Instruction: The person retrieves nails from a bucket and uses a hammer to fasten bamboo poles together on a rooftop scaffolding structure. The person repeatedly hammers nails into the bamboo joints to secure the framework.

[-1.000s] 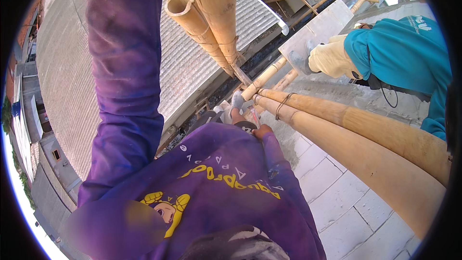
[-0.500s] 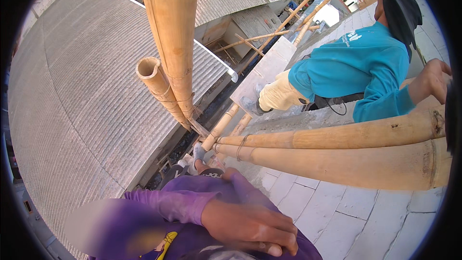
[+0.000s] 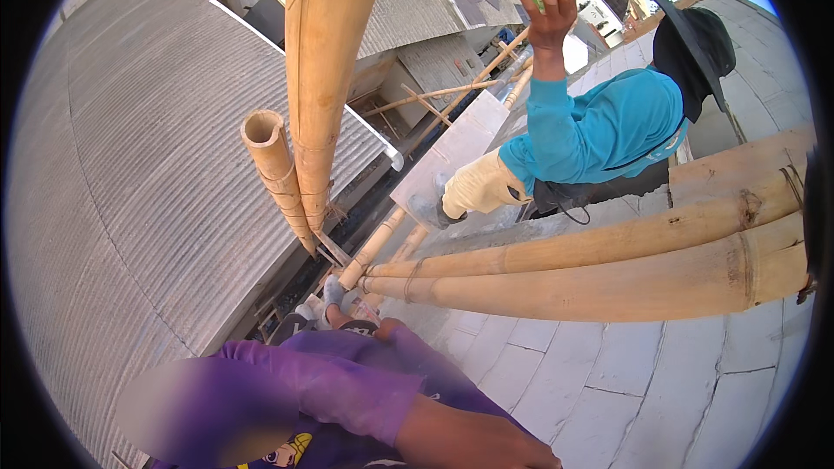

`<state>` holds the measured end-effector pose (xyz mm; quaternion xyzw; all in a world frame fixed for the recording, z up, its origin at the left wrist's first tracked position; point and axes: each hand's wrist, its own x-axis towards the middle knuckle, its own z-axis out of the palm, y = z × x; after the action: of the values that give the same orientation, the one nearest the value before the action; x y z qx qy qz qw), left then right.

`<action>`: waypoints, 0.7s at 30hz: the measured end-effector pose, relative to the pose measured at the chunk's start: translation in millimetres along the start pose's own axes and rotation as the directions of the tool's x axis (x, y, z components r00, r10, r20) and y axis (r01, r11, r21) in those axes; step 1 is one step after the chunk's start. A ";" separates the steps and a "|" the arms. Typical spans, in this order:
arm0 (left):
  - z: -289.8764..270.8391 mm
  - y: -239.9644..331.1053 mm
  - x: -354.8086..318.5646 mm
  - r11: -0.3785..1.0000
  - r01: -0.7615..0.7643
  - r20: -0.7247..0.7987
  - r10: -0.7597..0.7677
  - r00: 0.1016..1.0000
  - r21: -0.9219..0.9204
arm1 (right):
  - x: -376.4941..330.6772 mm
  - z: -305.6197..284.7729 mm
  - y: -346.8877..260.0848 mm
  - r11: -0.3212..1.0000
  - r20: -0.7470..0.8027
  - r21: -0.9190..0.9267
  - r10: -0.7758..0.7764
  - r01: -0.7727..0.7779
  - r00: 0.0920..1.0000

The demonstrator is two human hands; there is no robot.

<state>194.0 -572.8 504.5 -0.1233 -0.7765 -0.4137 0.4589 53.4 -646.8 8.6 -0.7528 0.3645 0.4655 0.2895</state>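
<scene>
My left arm, in a purple sleeve, crosses low in front of my body. My left hand (image 3: pixel 482 441) shows its back and lies over my purple shirt; its fingers run out of the lower edge. What looks like my right hand (image 3: pixel 390 327) hangs small beside the dark clothing on my legs, its fingers not distinguishable. Nearest to my arms is a thick lashed pair of bamboo poles (image 3: pixel 556 291) reaching to the right. An upright bamboo pole (image 3: pixel 326 61) stands ahead, tied to a shorter hollow bamboo piece (image 3: pixel 268 152).
A co-worker (image 3: pixel 608 130) in a teal shirt and black hat sits beyond the poles, one hand raised. Left lies a corrugated roof (image 3: pixel 165 139) with a drop along its edge. A pale board (image 3: pixel 452 152) spans ahead; a light block wall (image 3: pixel 608 373) is at right.
My left hand has moved down and right, partly out of view. The co-worker has raised a hand and leaned away. The view has shifted, so the poles appear moved.
</scene>
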 end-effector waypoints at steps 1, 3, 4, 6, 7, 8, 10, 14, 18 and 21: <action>2.2 2.9 -0.7 0.999 -0.042 -0.121 0.044 0.992 0.015 | -0.5 -0.7 -1.9 1.000 -0.010 -0.007 -0.002 0.002 1.000; 4.8 6.1 2.3 0.990 -0.136 -0.239 0.141 0.961 0.038 | -2.6 -2.4 -5.0 1.000 -0.026 -0.012 -0.006 0.006 1.000; 5.8 7.9 3.1 0.983 -0.176 -0.299 0.183 0.936 0.051 | -3.8 -3.0 -6.1 1.000 -0.032 -0.012 -0.014 0.013 0.999; 5.4 10.9 2.2 0.975 -0.212 -0.294 0.222 0.930 0.066 | -6.3 -3.7 -6.7 1.000 -0.029 -0.027 -0.015 0.014 0.999; 5.0 12.7 0.5 0.971 -0.225 -0.294 0.237 0.926 0.074 | -7.2 -3.6 -6.3 1.000 -0.040 -0.010 -0.016 0.016 0.999; 5.0 15.5 -3.1 0.990 -0.143 -0.208 0.139 0.968 -0.004 | -7.7 -2.9 -5.8 1.000 -0.042 0.001 -0.015 0.015 0.999; 4.8 19.9 -11.2 0.991 0.042 -0.017 -0.044 0.999 -0.129 | -7.2 -0.4 -4.0 1.000 -0.049 0.003 -0.019 0.019 0.999; 8.9 26.4 -15.5 0.997 -0.024 -0.094 0.031 0.995 0.071 | -4.3 4.9 -2.4 1.000 -0.076 -0.025 -0.007 0.005 0.997; 10.7 33.0 -12.4 0.985 -0.120 -0.241 0.148 0.959 0.127 | -6.1 3.9 -5.4 0.998 -0.033 -0.053 0.036 -0.038 0.999; 10.7 40.0 -14.5 0.976 -0.135 -0.283 0.180 0.942 0.172 | -11.4 -1.8 -11.0 0.998 -0.029 -0.060 0.007 -0.008 1.000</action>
<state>218.3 -537.0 511.3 -0.0864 -0.7154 -0.3297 0.6100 59.8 -638.8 20.8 -0.7665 0.3574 0.4663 0.2596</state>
